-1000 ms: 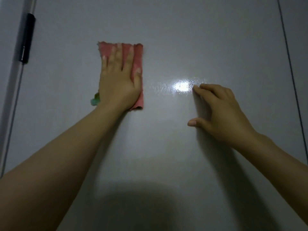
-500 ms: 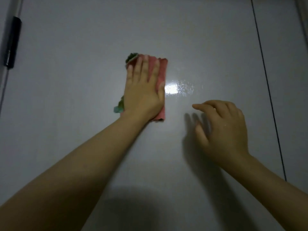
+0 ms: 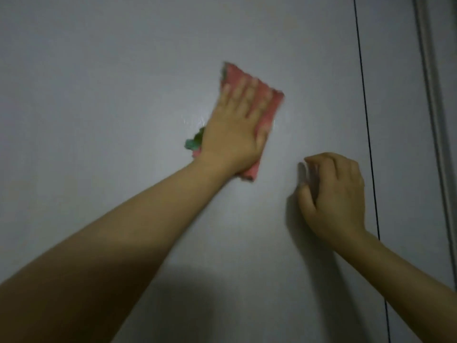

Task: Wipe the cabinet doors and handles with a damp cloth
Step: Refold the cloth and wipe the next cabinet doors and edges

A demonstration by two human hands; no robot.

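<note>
Left hand flat, pressing cloth, swept toward 3 o'clock across door; right hand loosely curled, empty. Wiping ongoing.

Your two arms enter from the bottom edge, and both are bare from the frame's edge to the wrist; no sleeve, cuff or fabric covers either forearm; your left hand wears no glove, ring or band that the blur lets you see; your right hand is likewise ungloved, its wrist without watch or strap; the fingers are slim and the nails short, though dim light and motion blur hide finer detail.
</note>
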